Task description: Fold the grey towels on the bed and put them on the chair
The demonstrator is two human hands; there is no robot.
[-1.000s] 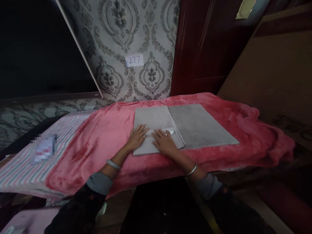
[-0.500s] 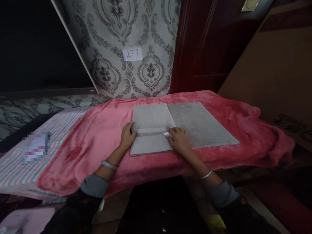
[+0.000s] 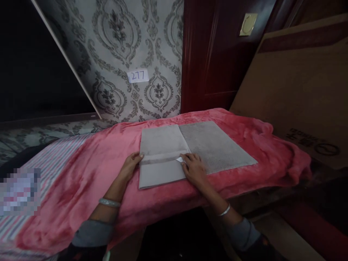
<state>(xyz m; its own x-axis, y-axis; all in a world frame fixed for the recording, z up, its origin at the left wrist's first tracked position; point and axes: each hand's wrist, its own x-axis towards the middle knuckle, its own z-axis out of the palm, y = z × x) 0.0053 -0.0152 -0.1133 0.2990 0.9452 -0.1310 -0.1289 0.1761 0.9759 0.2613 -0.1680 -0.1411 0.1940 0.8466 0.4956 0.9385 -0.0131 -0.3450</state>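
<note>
A flat grey panelled sheet (image 3: 217, 145), its surface felt-like, lies on a pink blanket (image 3: 108, 141). Its left half carries a folded section (image 3: 160, 175) with a crease strip across it. My left hand (image 3: 130, 166) is at the left end of that strip, fingers curled and thumb and fingertips pinching the edge. On the strip's right end, by the middle seam, my right hand (image 3: 194, 168) has its fingers bent over the fold. A small white tag (image 3: 179, 159) sticks out beside its thumb. What lies under the right fingers is hidden.
Behind the blanket stand a patterned wall with a paper marked 277 (image 3: 138, 76) and a dark red door (image 3: 212, 72). A large cardboard box (image 3: 293, 90) leans at the right. To the left are a dark screen (image 3: 40, 65) and a striped cloth (image 3: 58, 156) bearing a blurred item (image 3: 21, 192).
My view has turned a little right and tilted up, so the scene sits further left and lower. My left hand has drawn slightly outward to the sheet's edge; the right keeps its place.
</note>
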